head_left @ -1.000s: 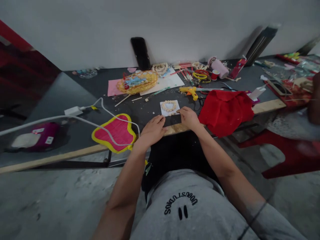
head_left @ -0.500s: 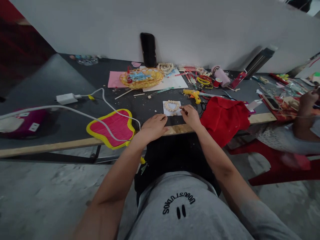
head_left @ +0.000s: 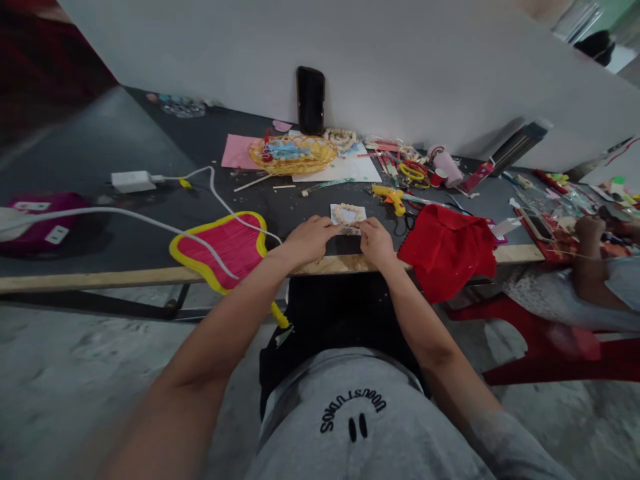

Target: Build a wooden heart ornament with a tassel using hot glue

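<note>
A small white card [head_left: 335,211] lies near the table's front edge. On it is a loop of beige bead-like pieces [head_left: 345,208], too small to make out singly. My left hand [head_left: 311,241] reaches in from the left, its fingertips closed at the card's lower left edge. At the lower right corner, my right hand [head_left: 376,241] pinches the card between thumb and fingers. The lower part of the loop lies between my two hands, partly covered by the fingertips. To the right of my right hand lies a red cloth [head_left: 447,250], hanging over the edge.
A yellow glue gun [head_left: 390,197] lies behind the card. Farther back are a yellow basket [head_left: 320,160], a phone [head_left: 311,100] against the wall and scissors [head_left: 413,172]. A pink-and-yellow panel [head_left: 220,247] and white cable [head_left: 125,211] are at left. Another person's hand [head_left: 590,230] is at far right.
Both hands have moved to the card's lower edge, the left one sliding right onto it and the right one lower at its corner. The view has shifted slightly.
</note>
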Demonstrator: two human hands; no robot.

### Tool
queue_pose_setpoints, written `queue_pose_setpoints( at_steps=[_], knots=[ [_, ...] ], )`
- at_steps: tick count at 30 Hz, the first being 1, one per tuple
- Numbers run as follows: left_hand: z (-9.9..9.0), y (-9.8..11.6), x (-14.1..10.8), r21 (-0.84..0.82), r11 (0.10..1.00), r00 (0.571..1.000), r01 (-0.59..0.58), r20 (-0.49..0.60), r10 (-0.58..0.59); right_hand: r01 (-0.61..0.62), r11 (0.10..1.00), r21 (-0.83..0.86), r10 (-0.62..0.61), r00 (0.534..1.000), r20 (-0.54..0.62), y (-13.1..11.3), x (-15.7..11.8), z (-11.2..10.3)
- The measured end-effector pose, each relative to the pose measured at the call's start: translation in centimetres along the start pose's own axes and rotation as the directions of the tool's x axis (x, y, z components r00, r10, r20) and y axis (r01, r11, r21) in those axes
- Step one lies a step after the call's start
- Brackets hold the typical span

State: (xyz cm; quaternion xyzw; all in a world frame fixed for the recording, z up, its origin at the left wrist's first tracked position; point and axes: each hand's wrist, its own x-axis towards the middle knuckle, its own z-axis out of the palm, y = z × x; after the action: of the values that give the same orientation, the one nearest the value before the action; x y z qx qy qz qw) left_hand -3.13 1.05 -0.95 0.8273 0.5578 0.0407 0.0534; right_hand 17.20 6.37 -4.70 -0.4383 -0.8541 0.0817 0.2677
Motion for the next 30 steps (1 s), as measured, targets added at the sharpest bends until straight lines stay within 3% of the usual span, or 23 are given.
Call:
queue_pose_setpoints(
  at_steps=[10, 22, 30],
  knots=[
    [-0.9, 1.3, 1.2, 0.072, 0.997, 0.998, 0.041, 0.035, -0.043, -0.028, 1.0, -0.013, 0.028, 1.0, -0.006, 0.1, 0.1, 0.0],
    [-0.3, 1.1, 1.3, 0.088, 0.995, 0.996, 0.055, 0.061, -0.061, -0.112, 0.993, 0.025, 0.113, 0.99, -0.08, 0.3, 0.1, 0.4],
    [0.0, 0.9, 1.3, 0.095, 0.994, 0.996, 0.055, 0.07, -0.062, -0.102, 0.994, 0.044, 0.105, 0.991, -0.087, 0.3, 0.1, 0.6]
  ],
)
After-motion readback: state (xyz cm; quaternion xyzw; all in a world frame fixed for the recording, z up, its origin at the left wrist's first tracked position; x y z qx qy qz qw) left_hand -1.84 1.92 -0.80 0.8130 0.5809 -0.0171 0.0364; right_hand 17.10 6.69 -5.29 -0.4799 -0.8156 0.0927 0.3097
